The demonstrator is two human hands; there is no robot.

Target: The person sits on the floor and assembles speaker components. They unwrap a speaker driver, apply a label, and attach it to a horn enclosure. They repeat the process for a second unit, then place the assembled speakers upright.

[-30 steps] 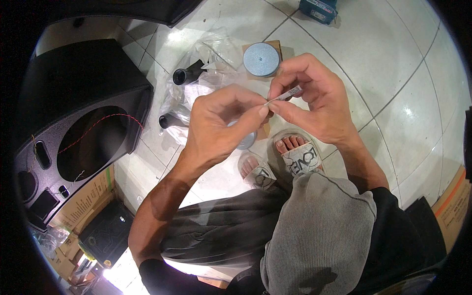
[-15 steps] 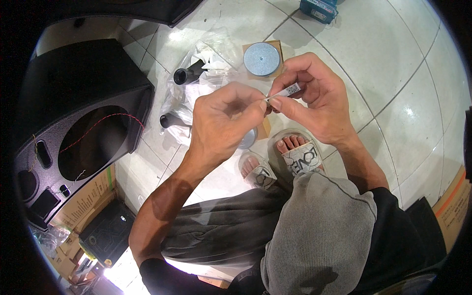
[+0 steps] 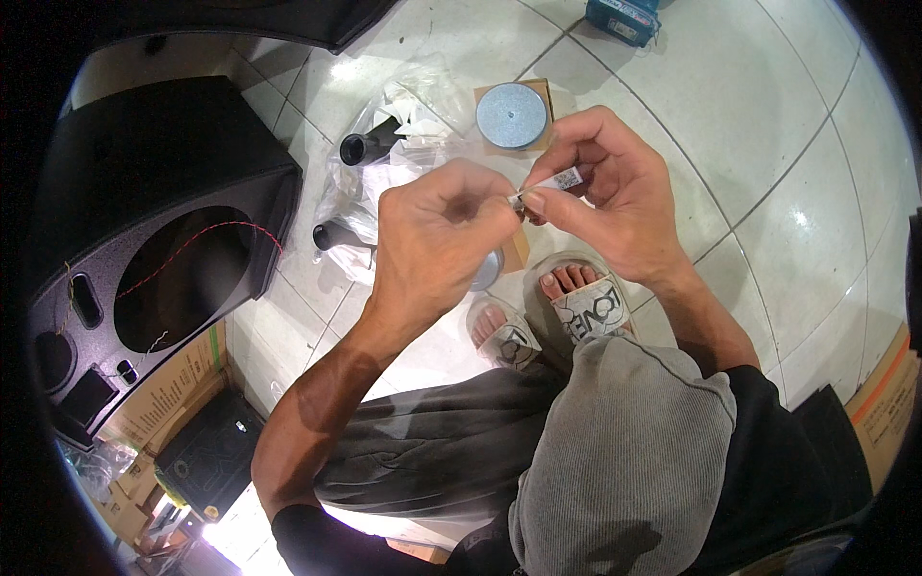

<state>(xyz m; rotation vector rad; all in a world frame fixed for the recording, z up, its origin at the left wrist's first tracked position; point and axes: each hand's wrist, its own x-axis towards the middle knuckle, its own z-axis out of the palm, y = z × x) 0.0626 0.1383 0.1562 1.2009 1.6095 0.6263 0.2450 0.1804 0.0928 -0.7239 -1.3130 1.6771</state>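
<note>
Between my two hands is a small white label strip point(image 3: 565, 180) with a square printed code at its right end. My right hand point(image 3: 619, 206) pinches it between thumb and forefinger. The fingertips of my left hand point(image 3: 432, 230) close on its left end, where the fingers hide part of it. Behind the hands, a round grey-blue disc point(image 3: 511, 115) lies on a small cardboard box point(image 3: 548, 93). A second round disc point(image 3: 488, 272) shows in part below my left hand, beside another piece of cardboard point(image 3: 516, 252).
To the left stands a black speaker cabinet point(image 3: 173, 144) with a red wire point(image 3: 206, 228) across its round opening. Clear plastic bags point(image 3: 413, 91) with black tubes point(image 3: 355, 149) lie on the tiled floor. A teal tool battery point(image 3: 622, 21) sits at the far edge. My sandalled feet point(image 3: 588, 302) are below.
The label strip has tilted slightly and shifted a little left and down between my fingers. Both hands stay nearly in place.
</note>
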